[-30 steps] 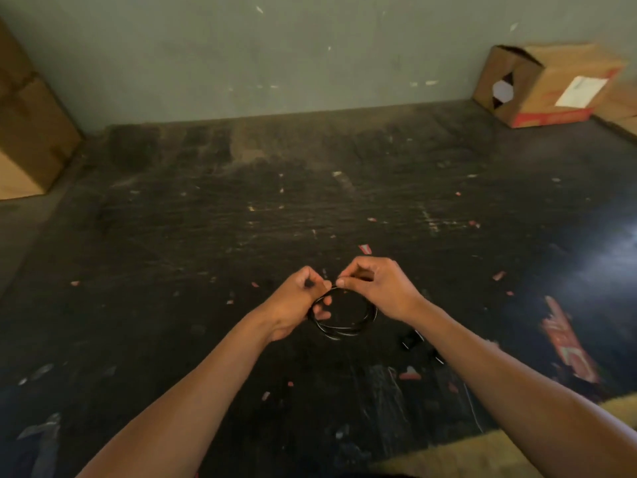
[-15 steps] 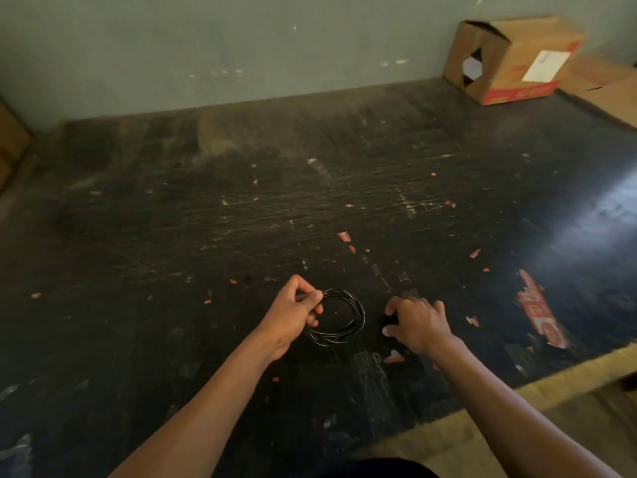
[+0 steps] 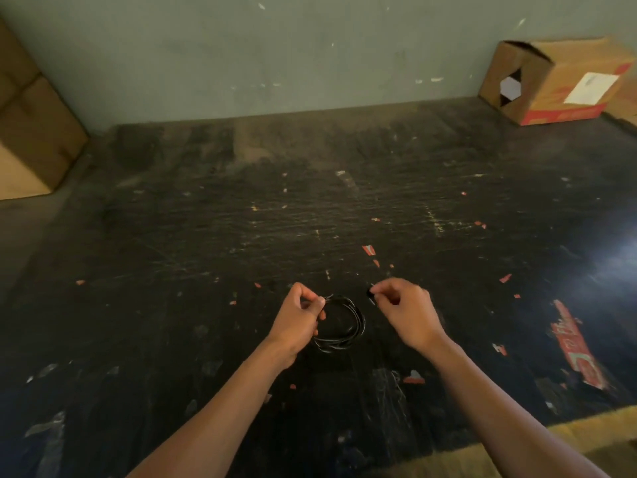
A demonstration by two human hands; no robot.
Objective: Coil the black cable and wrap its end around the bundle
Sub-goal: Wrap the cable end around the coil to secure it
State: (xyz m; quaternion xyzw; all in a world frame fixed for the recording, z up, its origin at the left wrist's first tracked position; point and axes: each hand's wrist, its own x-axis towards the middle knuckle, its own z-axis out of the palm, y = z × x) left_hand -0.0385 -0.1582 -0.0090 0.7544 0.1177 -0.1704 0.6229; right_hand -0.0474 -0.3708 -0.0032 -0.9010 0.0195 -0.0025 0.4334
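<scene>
Now: cable coil btwn hands (left gripping, right pinching end)

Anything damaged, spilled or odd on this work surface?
The black tabletop is badly scratched, with torn red label scraps stuck near the right edge. The cable coil in the left hand looks tidy.

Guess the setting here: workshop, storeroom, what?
Probably a storeroom or packing area: a worn, scratched black table against a bare grey-green wall, with an open brown cardboard box at its far right corner.
</scene>
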